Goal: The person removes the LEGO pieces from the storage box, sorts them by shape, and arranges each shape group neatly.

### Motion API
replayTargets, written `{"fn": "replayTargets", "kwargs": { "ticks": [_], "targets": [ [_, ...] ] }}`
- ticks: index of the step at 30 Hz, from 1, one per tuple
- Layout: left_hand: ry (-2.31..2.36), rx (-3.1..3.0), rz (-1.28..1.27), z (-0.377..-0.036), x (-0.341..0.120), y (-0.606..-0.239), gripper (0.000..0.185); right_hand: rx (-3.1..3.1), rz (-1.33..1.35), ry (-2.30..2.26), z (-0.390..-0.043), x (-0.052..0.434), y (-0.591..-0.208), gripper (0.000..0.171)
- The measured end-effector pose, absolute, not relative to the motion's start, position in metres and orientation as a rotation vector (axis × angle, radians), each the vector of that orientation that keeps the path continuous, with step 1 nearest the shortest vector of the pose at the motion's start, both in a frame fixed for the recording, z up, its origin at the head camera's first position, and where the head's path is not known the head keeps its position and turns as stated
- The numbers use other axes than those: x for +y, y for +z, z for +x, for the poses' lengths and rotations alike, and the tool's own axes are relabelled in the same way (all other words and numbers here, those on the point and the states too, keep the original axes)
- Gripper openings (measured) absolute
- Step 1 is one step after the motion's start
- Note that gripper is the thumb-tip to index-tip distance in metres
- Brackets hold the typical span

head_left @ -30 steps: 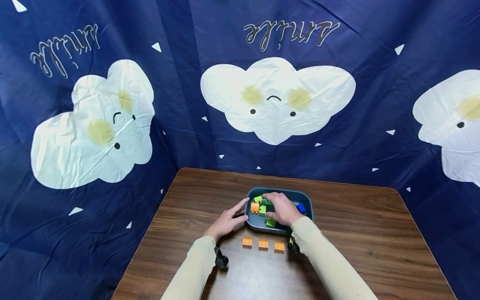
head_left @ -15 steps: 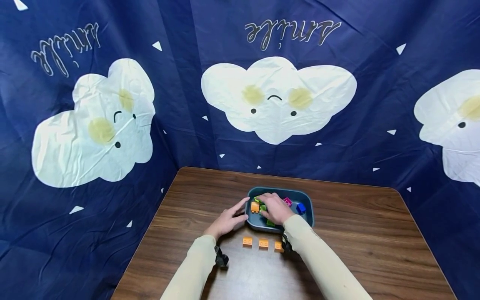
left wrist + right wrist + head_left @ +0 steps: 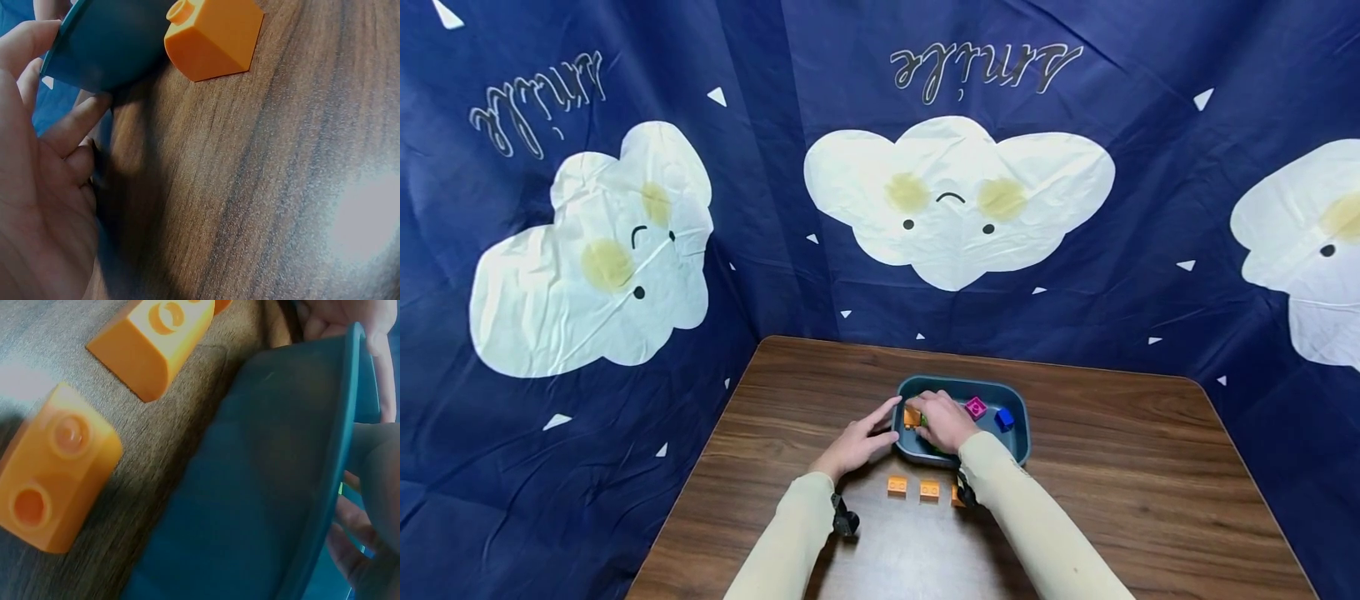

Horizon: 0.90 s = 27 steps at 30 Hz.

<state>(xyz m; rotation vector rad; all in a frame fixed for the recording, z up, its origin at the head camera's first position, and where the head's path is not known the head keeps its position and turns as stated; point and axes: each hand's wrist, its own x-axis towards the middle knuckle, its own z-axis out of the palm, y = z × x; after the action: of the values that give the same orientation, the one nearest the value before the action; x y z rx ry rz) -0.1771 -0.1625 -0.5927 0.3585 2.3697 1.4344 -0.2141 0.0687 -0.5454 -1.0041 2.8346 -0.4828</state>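
Note:
A dark teal bin (image 3: 1026,433) sits mid-table. My left hand (image 3: 855,446) is at its left end, fingers extended; in the left wrist view a fingertip touches the bin's rim (image 3: 62,34) and another finger meets the wall low down. My right hand (image 3: 947,421) reaches down inside, its fingertips right at an orange toy brick (image 3: 912,418); I cannot tell whether they pinch it. Green bricks lie mostly hidden under this hand. A magenta brick (image 3: 975,407) and a blue brick (image 3: 1005,419) lie farther right in the bin.
In front of the bin stand three orange bricks in a row: left (image 3: 897,486), middle (image 3: 929,490) and right (image 3: 957,497), the last partly covered by the right wrist camera. The wooden table (image 3: 1120,467) meets a dark blue cloth backdrop (image 3: 760,167) behind.
My right hand has moved left inside the bin, from over the green bricks to the orange brick, uncovering the magenta brick. My left hand stays at the bin's left end.

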Motion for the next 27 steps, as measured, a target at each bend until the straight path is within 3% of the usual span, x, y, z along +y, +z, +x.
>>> {"fn": "replayTargets", "kwargs": {
  "ticks": [14, 27],
  "targets": [
    [1.438, 2.387, 0.386, -0.1762, -0.1627, -0.5921, 0.065, 2.818, -1.044, -0.270, -0.2115, 0.0620, -0.5479, 0.049],
    [1.455, 2.379, 0.377, -0.1764, -0.1614, -0.5913, 0.063, 2.824, -1.088, -0.219, -0.2119, 0.0586, -0.5499, 0.020]
  ]
}}
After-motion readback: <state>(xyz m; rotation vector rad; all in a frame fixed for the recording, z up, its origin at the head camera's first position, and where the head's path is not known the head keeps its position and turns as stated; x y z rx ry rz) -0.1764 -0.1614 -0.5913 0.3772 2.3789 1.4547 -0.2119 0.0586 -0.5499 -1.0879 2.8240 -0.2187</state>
